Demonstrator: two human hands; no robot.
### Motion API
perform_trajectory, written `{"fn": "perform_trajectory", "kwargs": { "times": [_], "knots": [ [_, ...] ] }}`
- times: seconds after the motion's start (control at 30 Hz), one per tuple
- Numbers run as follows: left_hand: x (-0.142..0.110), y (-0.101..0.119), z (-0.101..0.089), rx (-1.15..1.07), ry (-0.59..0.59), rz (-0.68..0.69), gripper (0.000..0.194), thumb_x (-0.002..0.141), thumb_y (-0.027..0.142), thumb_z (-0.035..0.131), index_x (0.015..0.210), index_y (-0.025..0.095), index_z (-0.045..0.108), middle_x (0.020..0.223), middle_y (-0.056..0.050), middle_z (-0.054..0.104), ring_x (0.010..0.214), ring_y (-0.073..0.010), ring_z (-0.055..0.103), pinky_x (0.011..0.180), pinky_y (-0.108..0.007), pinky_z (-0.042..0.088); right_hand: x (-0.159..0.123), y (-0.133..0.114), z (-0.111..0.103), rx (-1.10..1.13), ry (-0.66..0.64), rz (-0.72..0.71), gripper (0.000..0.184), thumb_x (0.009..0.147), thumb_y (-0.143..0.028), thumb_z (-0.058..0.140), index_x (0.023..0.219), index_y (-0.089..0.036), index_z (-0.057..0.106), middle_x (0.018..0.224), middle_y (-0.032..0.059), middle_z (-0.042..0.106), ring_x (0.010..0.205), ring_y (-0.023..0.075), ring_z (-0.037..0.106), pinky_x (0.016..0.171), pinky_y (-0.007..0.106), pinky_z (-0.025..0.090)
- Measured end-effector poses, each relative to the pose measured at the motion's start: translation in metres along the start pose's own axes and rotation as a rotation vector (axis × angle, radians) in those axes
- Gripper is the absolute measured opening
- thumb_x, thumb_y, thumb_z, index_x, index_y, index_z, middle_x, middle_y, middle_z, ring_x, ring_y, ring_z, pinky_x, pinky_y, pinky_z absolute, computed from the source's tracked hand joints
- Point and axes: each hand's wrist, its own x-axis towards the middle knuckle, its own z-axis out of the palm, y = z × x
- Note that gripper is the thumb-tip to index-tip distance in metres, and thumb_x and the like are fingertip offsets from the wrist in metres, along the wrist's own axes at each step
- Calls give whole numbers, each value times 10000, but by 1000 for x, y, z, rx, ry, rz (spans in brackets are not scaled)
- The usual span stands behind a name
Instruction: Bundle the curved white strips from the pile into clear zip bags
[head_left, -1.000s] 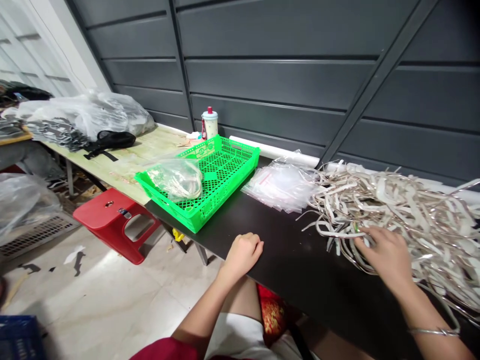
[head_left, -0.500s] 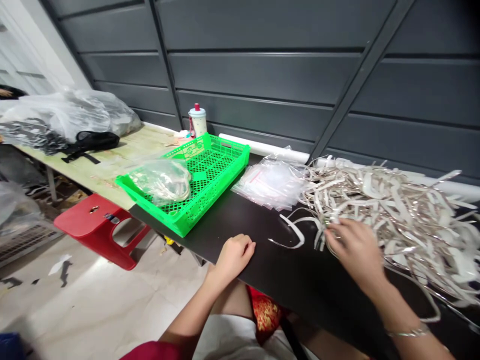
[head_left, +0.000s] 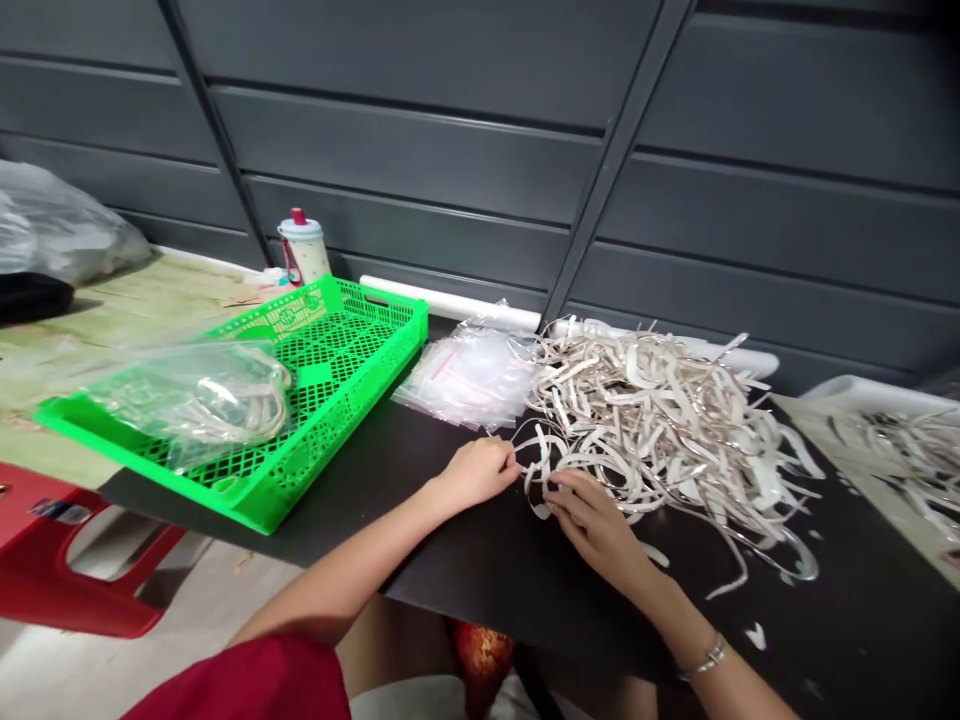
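A tangled pile of pale, shiny strips (head_left: 645, 420) lies on the black tabletop (head_left: 862, 620). My left hand (head_left: 476, 475) reaches its near-left edge, fingertips pinched on a strip end. My right hand (head_left: 596, 525) sits just beside it, fingers curled into looped strips at the pile's front. A stack of small clear zip bags (head_left: 469, 378) touches the pile's far-left side. Further left, a bright green perforated basket (head_left: 360, 385) holds a clear plastic bag (head_left: 199, 400) with pale strips inside.
A lidded drinking bottle (head_left: 302, 248) and a white roll (head_left: 442, 305) stand along the dark wall. A red stool (head_left: 60, 550) is below the table at left. More strips (head_left: 907, 450) lie on a pale surface at far right.
My left hand has moved from the table edge to the pile's edge, and my right hand has come closer to it. The whole view has swung right.
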Motion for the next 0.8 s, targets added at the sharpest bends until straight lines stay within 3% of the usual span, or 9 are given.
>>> {"fn": "perform_trajectory", "kwargs": {
  "times": [0.13, 0.27, 0.4, 0.47, 0.63, 0.8],
  "knots": [
    [13, -14, 12, -4, 32, -49, 67, 816, 241, 518, 797, 199, 567, 712, 3, 601, 637, -151, 573, 561, -235, 386, -7, 15, -6, -41, -1, 95, 189, 905, -229, 450, 1008, -204, 607, 1100, 113, 567, 1099, 256, 508, 929, 440, 448],
    [5, -20, 16, 5, 72, -47, 201, 850, 256, 487, 1038, 191, 520, 773, -2, 598, 692, -159, 581, 623, -256, 418, -11, 12, 0, -82, -92, 121, 299, 866, -309, 530, 1147, -212, 557, 1223, 120, 519, 1164, 284, 458, 966, 481, 416],
    [1, -18, 19, 78, 58, 46, 348, 799, 255, 579, 1139, 211, 521, 949, -43, 580, 876, -207, 567, 761, -317, 424, -4, 2, 11, -126, -125, 119, 307, 832, -198, 544, 1138, -210, 560, 1293, 129, 455, 1200, 293, 417, 980, 490, 396],
    [2, -19, 22, 150, 35, 103, 355, 784, 235, 599, 1134, 212, 543, 936, -49, 565, 879, -222, 557, 749, -332, 426, 1, 1, 15, -134, -119, 104, 253, 833, -137, 511, 1064, -206, 589, 1270, 128, 471, 1173, 278, 442, 962, 469, 412],
    [6, -25, 28, 170, 44, 108, 102, 825, 162, 535, 878, 191, 616, 811, -31, 548, 766, -189, 556, 684, -305, 429, 2, 16, 14, -130, -112, 52, 199, 861, -125, 472, 973, -210, 612, 1207, 119, 524, 1085, 261, 510, 879, 438, 454],
    [8, -23, 22, 98, 131, 76, 150, 894, 179, 441, 875, 181, 589, 834, -34, 555, 756, -156, 550, 696, -280, 438, -1, 51, 4, -67, -6, 151, 197, 875, -229, 494, 1035, -208, 608, 1117, 121, 583, 1011, 250, 562, 855, 424, 465]
  ]
}}
